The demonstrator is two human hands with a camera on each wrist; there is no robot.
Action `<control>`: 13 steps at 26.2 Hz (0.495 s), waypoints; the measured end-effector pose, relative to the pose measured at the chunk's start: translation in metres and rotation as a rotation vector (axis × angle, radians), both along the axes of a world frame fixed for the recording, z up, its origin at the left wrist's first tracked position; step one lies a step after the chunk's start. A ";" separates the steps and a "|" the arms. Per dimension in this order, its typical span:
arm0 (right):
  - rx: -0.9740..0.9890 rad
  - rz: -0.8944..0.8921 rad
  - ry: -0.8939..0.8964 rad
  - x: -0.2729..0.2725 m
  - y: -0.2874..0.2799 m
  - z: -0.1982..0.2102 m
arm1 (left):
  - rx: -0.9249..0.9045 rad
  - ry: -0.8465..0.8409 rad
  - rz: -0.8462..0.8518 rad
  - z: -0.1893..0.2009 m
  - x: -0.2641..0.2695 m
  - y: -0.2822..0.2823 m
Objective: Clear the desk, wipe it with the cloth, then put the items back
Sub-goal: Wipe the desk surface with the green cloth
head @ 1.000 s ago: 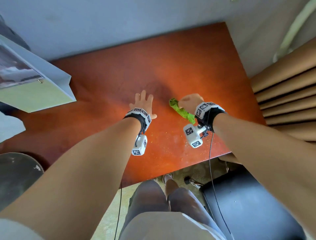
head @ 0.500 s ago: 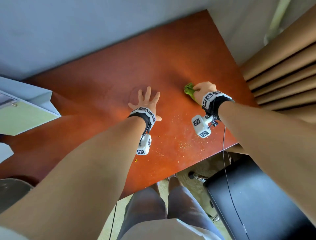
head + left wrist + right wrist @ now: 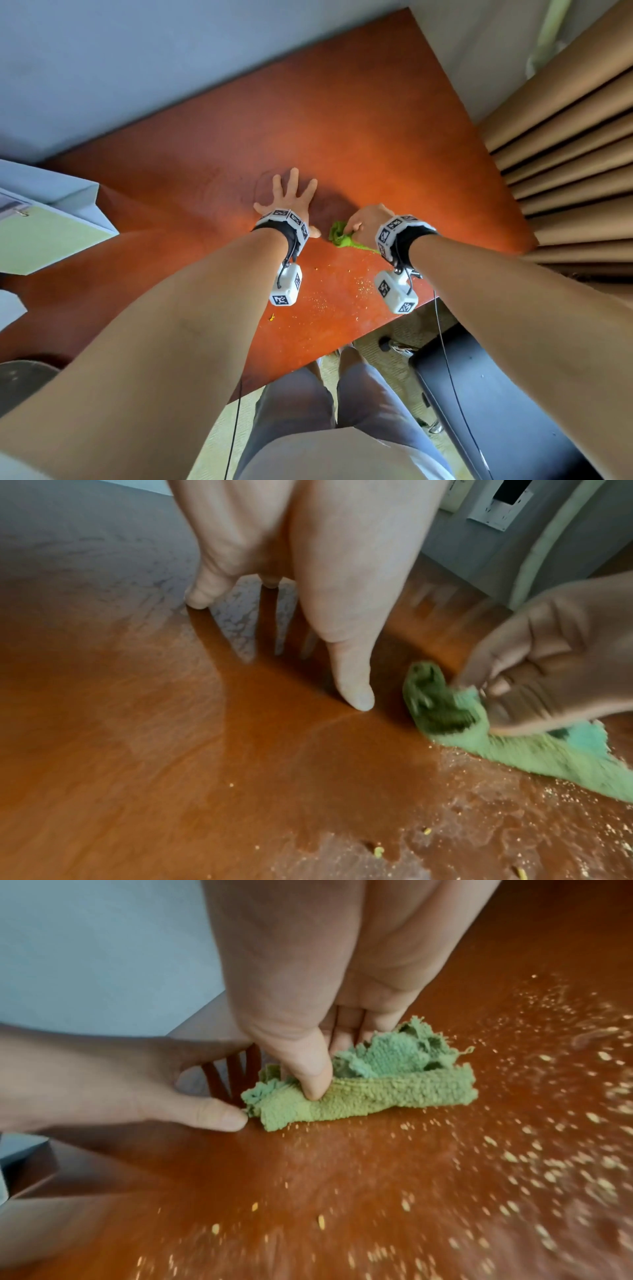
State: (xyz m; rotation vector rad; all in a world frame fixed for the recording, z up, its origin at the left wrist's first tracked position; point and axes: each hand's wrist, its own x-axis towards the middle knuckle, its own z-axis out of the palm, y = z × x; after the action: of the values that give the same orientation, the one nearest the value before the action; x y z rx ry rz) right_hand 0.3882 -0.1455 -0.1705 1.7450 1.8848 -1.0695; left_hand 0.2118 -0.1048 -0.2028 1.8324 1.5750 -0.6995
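Cloth (image 3: 369, 1093), green and bunched, lies on the desk (image 3: 342, 113) under my right hand (image 3: 368, 222), thumb and curled fingers pinching it. My left hand (image 3: 291, 202) rests flat just beside it, fingers spread. Yellow crumbs (image 3: 534, 1164) litter the near edge.

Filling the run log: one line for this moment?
phase: wiping | right hand: grips green cloth | left hand: flat on desk | crumbs: remain

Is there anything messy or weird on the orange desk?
Yes. Tiny yellowish crumbs are scattered over the near part of the desk, by its front edge. The right hand grips a bunched green cloth just beyond them, so that patch looks unwiped.
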 end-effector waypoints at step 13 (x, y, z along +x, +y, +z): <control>-0.037 -0.371 0.138 0.034 -0.006 0.005 | 0.130 -0.039 -0.087 0.011 0.040 0.002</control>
State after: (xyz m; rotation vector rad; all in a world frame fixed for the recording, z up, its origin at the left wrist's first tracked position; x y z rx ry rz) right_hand 0.4219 -0.1512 -0.1654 2.1002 1.6390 -1.3771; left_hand 0.2520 -0.1026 -0.1916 2.0073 1.5552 -0.6081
